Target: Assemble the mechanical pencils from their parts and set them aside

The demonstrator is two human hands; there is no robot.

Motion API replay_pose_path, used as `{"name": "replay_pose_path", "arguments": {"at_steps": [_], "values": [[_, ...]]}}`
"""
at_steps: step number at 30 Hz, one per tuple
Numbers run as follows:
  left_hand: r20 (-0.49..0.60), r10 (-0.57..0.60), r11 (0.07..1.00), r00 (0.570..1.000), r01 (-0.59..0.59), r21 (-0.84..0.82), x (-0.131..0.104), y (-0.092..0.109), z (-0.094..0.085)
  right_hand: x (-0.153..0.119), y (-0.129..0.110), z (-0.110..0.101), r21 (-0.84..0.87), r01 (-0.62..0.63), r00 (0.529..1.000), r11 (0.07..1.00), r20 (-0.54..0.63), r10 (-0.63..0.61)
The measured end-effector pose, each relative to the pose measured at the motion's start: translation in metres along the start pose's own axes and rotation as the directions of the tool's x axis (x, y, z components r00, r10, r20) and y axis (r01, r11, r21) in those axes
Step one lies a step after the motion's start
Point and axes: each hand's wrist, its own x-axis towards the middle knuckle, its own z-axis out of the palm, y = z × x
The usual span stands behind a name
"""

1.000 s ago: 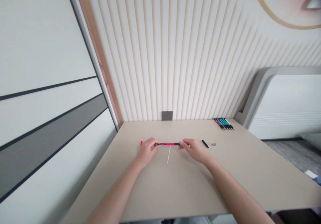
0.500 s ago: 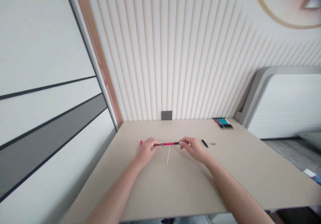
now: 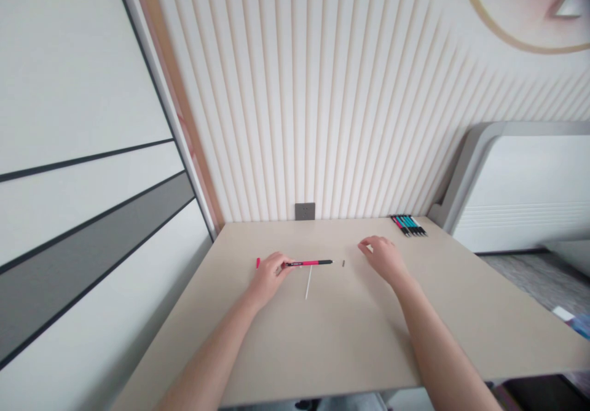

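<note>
A pink and black pen is held level by its left end in my left hand, with its black tip pointing right. Off to the right, my right hand is raised over the table, thumb and fingertips close together; anything between them is too small to make out. Just beyond the pen tip lies a small dark piece. Below the pen a thin white stick rests on the table. A small pink piece lies left of my left hand.
Several pens in pink, teal and white lie side by side at the back right of the table. A dark wall socket sits just above the back edge. A white cabinet stands on the left.
My right hand has left the pen's tip end and moved right, over where the black piece and small bits lay. The small dark piece near the tip now shows. My left hand keeps its hold.
</note>
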Motion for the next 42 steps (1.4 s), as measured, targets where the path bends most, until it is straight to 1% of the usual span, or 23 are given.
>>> {"name": "replay_pose_path", "arguments": {"at_steps": [1, 3, 6, 8, 14, 19, 20, 22, 23, 25, 26, 28, 30, 32, 35, 37, 39, 42], "values": [[-0.005, -0.004, 1.0, 1.0, 0.004, 0.0, 0.0, -0.001, 0.001, 0.001, 0.014, -0.003, -0.086, -0.076, 0.997, 0.993, -0.002, 0.076], [-0.013, -0.009, 1.0, 1.0, 0.008, -0.002, -0.001, -0.002, 0.001, -0.001, 0.039, -0.007, -0.187, -0.184, 0.98, 0.965, 0.043, 0.195], [-0.002, -0.017, 1.0, 1.0, 0.017, 0.0, 0.0, -0.002, 0.002, -0.006, 0.062, -0.009, -0.234, -0.27, 0.946, 0.934, 0.116, 0.303], [0.008, -0.027, 1.0, 1.0, 0.027, 0.008, 0.0, -0.002, 0.001, -0.008, 0.068, -0.008, -0.233, -0.304, 0.93, 0.924, 0.14, 0.341], [0.007, -0.021, 1.0, 1.0, 0.021, 0.007, 0.0, 0.0, 0.0, -0.006, 0.072, -0.005, -0.244, -0.344, 0.901, 0.907, 0.187, 0.392], [0.011, -0.017, 1.0, 1.0, 0.017, -0.001, 0.0, 0.001, 0.0, -0.006, 0.076, -0.005, -0.24, -0.351, 0.898, 0.905, 0.188, 0.398], [0.01, -0.016, 1.0, 1.0, 0.016, -0.003, 0.0, 0.001, 0.0, -0.005, 0.074, -0.006, -0.232, -0.344, 0.904, 0.91, 0.178, 0.388], [0.008, -0.013, 1.0, 1.0, 0.013, -0.005, 0.0, 0.0, 0.0, -0.003, 0.066, -0.007, -0.175, -0.3, 0.935, 0.938, 0.14, 0.325], [0.008, -0.012, 1.0, 1.0, 0.012, -0.007, 0.0, 0.0, 0.001, -0.002, 0.06, -0.007, -0.114, -0.259, 0.956, 0.959, 0.114, 0.271], [0.009, -0.014, 1.0, 1.0, 0.014, -0.009, 0.0, 0.0, 0.001, 0.001, 0.042, -0.006, 0.094, -0.144, 0.988, 0.985, 0.071, 0.137], [0.006, -0.016, 1.0, 1.0, 0.016, -0.01, 0.0, 0.0, 0.001, 0.001, 0.032, -0.004, 0.219, -0.087, 0.995, 0.972, 0.063, 0.075], [0.002, -0.022, 1.0, 1.0, 0.022, -0.012, 0.0, 0.0, 0.001, 0.0, 0.011, 0.0, 0.432, -0.011, 0.997, 0.902, 0.072, -0.022], [-0.008, -0.027, 1.0, 1.0, 0.027, -0.012, 0.0, -0.001, 0.001, -0.003, -0.007, 0.005, 0.574, 0.015, 0.991, 0.819, 0.1, -0.088], [-0.018, -0.032, 0.999, 0.999, 0.031, -0.011, 0.0, -0.001, 0.0, -0.007, -0.02, 0.009, 0.67, 0.007, 0.984, 0.742, 0.129, -0.126], [-0.026, -0.036, 0.999, 0.999, 0.036, -0.012, 0.0, -0.001, 0.0, -0.011, -0.031, 0.016, 0.773, -0.047, 0.977, 0.633, 0.169, -0.134], [-0.027, -0.038, 0.999, 0.999, 0.038, -0.014, 0.0, 0.0, 0.0, -0.013, -0.035, 0.021, 0.801, -0.08, 0.975, 0.594, 0.187, -0.12], [-0.026, -0.036, 0.999, 0.999, 0.036, -0.013, 0.0, 0.0, 0.0, -0.015, -0.038, 0.025, 0.793, -0.09, 0.974, 0.602, 0.195, -0.111], [-0.027, -0.025, 1.0, 0.999, 0.025, -0.016, 0.0, 0.001, 0.0, -0.018, -0.043, 0.031, 0.761, -0.068, 0.975, 0.645, 0.188, -0.119]]}}
